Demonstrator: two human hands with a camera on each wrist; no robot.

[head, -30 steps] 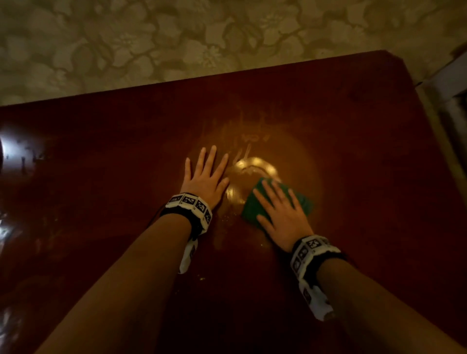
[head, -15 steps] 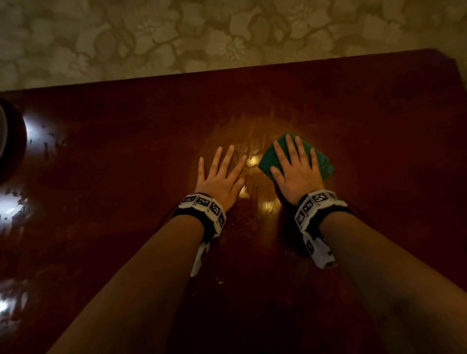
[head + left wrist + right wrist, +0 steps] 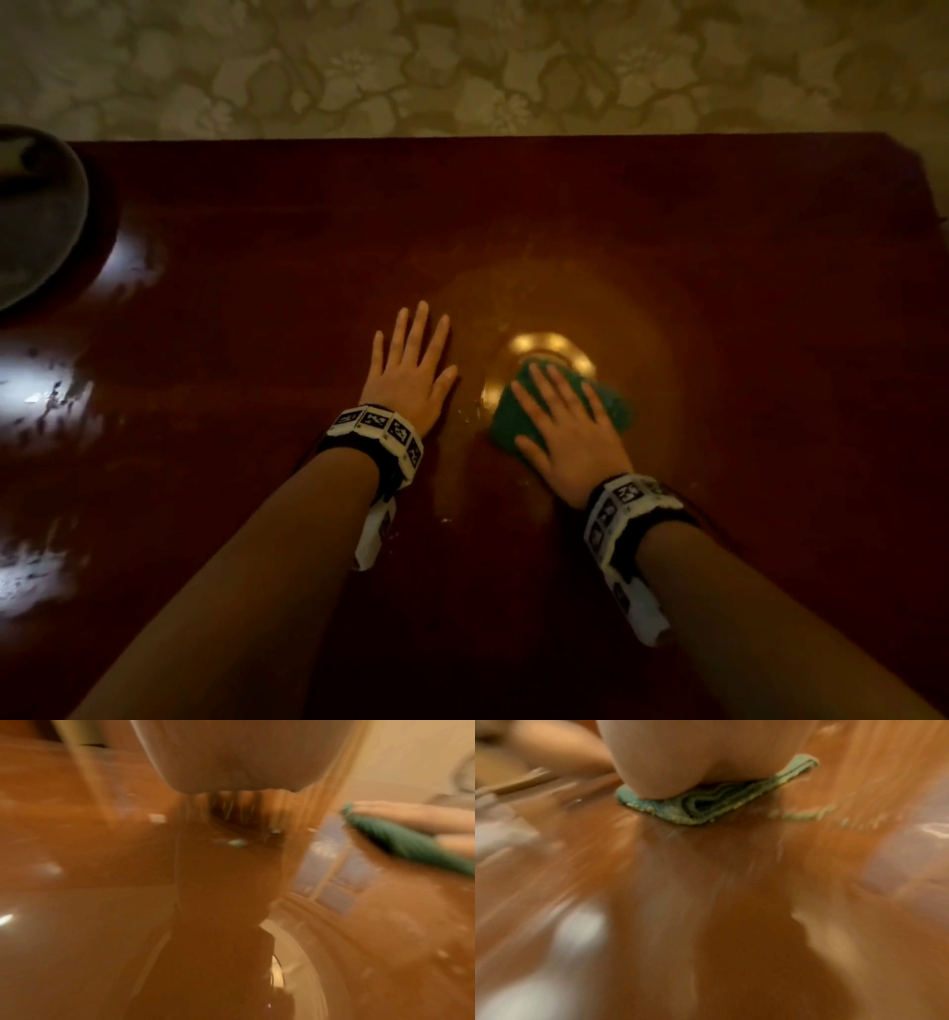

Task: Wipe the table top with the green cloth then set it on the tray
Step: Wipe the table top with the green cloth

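Head view shows your right hand (image 3: 570, 431), fingers straight, pressing the folded green cloth (image 3: 508, 419) onto the table (image 3: 719, 257); your left hand (image 3: 408, 372) lies flat beside it, fingers spread.

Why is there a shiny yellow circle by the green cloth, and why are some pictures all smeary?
Head view: a light's glare on the glossy table beside the green cloth. Both wrist views: smeared, most likely motion blur; the cloth's folds stay readable in the right wrist view.
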